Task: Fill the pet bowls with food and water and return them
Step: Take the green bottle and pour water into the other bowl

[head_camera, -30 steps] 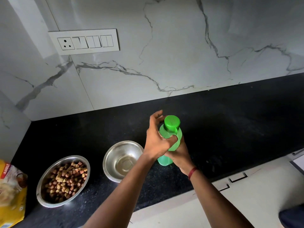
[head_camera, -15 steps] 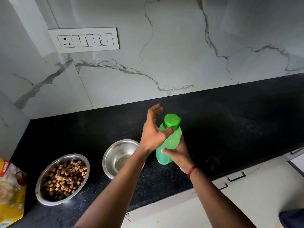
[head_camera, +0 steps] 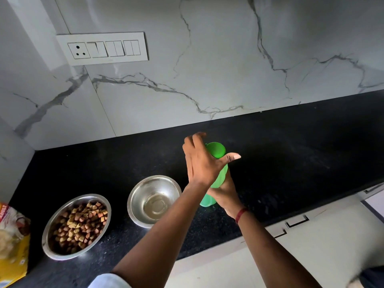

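**Green bottle held at the cap, bowls waiting**

Black stone table (head_camera: pixel 291 163) under a marble wall (head_camera: pixel 228 59). The green bottle (head_camera: pixel 220 177) is upright just right of the near-empty bowl (head_camera: pixel 143 194); the kibble bowl (head_camera: pixel 49 227) sits farther left. The plastic looks light, smooth and a bit squeezable, so grip it low on the body. The right hand (head_camera: pixel 225 195) wraps its fingers round the lower body. The left hand (head_camera: pixel 202 163) lies against the cap (head_camera: pixel 217 149), fingers straight, thumb out, grasping nothing.
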